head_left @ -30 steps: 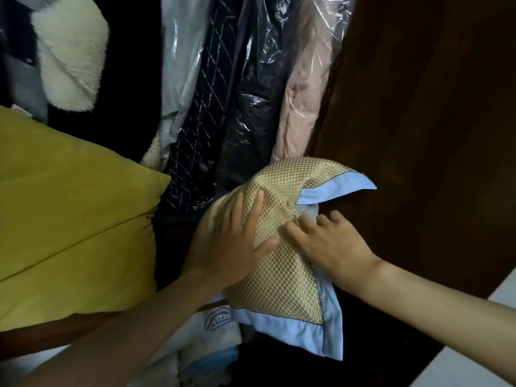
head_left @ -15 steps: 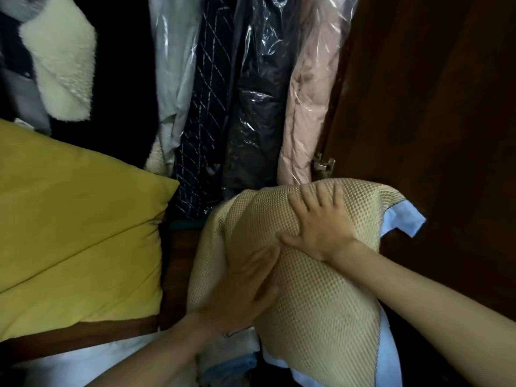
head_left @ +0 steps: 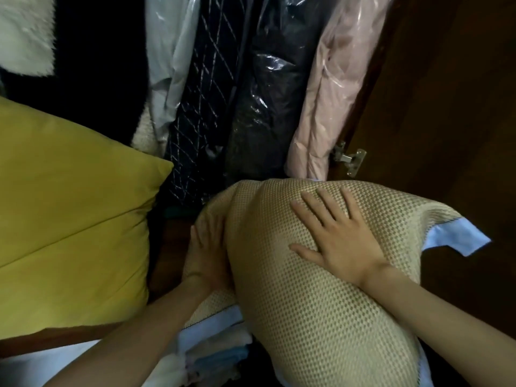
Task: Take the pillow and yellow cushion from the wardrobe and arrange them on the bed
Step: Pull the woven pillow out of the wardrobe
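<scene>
Pillow (head_left: 321,289) is the landmark: beige waffle-weave cover with a light blue border, bulging, in front of the open wardrobe, lower centre-right of view. Right hand (head_left: 339,236) lies flat on top of pillow, fingers spread wide, palm pressing the cover, forearm running off toward bottom right. Left hand (head_left: 205,252) is pressed against the left side of pillow, fingers flat and together, partly tucked into the fold there; forearm comes in from bottom left. Both hands are flat against the pillow from two sides, nothing pinched.

Blue border corner (head_left: 458,237) sticks out to the right of pillow. Another blue edge strip shows at pillow's lower left, under the left wrist.

Yellow cushion (head_left: 72,219) sits left of pillow, apart from it, inside the wardrobe on a brown wooden ledge (head_left: 55,336), one corner pointing toward the hanging clothes.

Behind pillow hang garments: pink jacket in clear plastic (head_left: 332,88) just above it, black item in plastic (head_left: 268,101) left of that, dark quilted garment with white diamond lines (head_left: 201,101), pale grey-blue one (head_left: 170,65). White fluffy fabric (head_left: 25,32) far upper left of pillow.

Brown wardrobe door (head_left: 446,93) stands open, up and right of pillow, metal hinge (head_left: 349,160) just above pillow's top edge. Folded pale fabrics (head_left: 212,356) lie below-left of pillow, partly under it.
</scene>
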Demonstrator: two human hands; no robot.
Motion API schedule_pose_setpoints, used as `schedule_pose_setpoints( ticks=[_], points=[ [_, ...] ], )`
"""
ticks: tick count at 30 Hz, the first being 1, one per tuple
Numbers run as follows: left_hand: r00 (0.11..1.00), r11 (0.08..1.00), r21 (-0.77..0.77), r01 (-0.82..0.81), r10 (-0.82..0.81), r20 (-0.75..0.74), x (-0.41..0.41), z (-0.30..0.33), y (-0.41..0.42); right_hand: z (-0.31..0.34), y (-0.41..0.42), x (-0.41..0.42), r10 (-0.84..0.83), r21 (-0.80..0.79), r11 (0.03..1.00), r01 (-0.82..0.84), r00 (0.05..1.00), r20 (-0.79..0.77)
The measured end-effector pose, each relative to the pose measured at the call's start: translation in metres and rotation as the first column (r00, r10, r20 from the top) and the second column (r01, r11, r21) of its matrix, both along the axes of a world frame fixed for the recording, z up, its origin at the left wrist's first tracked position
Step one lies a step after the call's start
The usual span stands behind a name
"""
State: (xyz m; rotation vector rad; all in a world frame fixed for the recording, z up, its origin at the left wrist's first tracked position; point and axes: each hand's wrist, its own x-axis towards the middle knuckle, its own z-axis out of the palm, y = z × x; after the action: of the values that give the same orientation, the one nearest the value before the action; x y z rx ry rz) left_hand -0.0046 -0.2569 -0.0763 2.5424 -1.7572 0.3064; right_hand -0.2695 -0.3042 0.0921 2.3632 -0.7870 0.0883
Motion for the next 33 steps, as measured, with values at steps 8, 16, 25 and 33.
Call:
schedule_pose_setpoints(
  ticks=[8,16,25,33],
  points=[
    [0.818,0.944,-0.330,-0.011,-0.181,-0.546,0.017,-0.024,-0.018,-0.067,0.060,0.019,-0.012,0.128,0.992,0.021,0.998,-0.068],
    [0.966,0.983,-0.043,0.178,-0.183,-0.183,0.029,-0.024,-0.021,-0.082,0.069,0.035,-0.366,0.048,0.926,0.374,0.923,-0.120],
    [0.924,0.925,-0.020,0.381,-0.381,-0.033,0.048,-0.031,0.017,-0.091,0.057,0.018,-0.409,-0.001,0.913,0.409,0.912,0.033],
    [0.811,0.782,-0.221,0.582,-0.577,0.093,0.061,-0.017,0.029,-0.082,0.064,0.013,-0.389,0.010,0.920,0.392,0.911,0.139]
  ],
)
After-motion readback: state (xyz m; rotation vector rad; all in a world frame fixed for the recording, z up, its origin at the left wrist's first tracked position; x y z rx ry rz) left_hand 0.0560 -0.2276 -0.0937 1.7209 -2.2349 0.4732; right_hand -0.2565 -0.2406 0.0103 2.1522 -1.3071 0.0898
